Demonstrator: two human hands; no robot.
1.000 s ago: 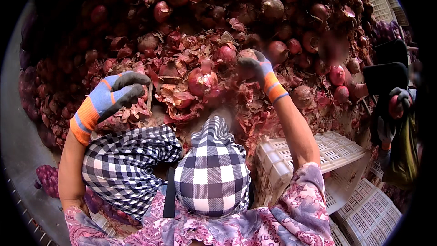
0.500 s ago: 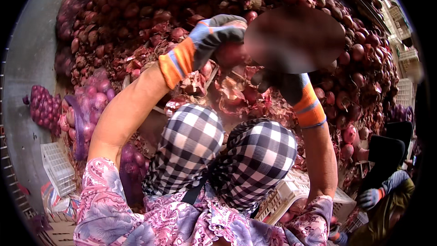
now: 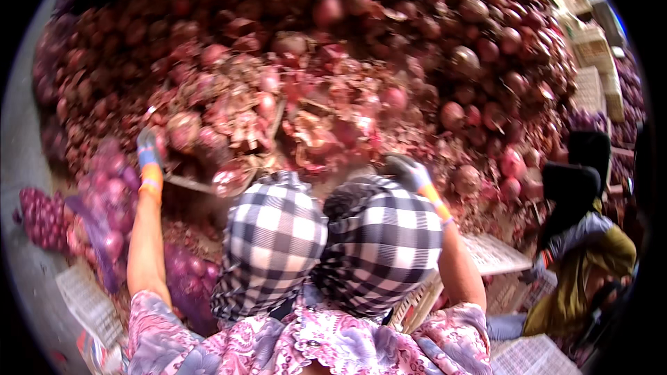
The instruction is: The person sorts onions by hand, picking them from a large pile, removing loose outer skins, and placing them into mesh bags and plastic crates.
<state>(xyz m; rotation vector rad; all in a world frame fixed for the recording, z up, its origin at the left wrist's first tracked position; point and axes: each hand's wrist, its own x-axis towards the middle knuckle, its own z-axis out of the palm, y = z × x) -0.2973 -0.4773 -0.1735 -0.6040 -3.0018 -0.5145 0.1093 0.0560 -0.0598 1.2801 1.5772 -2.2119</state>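
A large heap of red onions (image 3: 467,61) fills the space in front of me, with loose papery skins (image 3: 306,128) among them. My left hand (image 3: 149,153), in a grey-blue and orange work glove, reaches to the near left edge of the heap. It is seen edge-on beside a red onion (image 3: 184,130), and its fingers are mostly hidden. My right hand (image 3: 408,172), gloved alike, is low beside my right checkered knee, over skins at the heap's near edge. Motion smears its fingers, so any grip is unclear.
Purple mesh bags of onions (image 3: 111,201) stand at the left, near a pale plastic crate (image 3: 90,305). Another crate (image 3: 490,253) is beside my right arm. A co-worker (image 3: 580,278) sits at the right, by a black chair (image 3: 571,184). More crates (image 3: 590,90) stand far right.
Both hands were raised over the heap, the left one at a red onion. The left has swung out leftward and down; the right has dropped toward my knee. The view has shifted.
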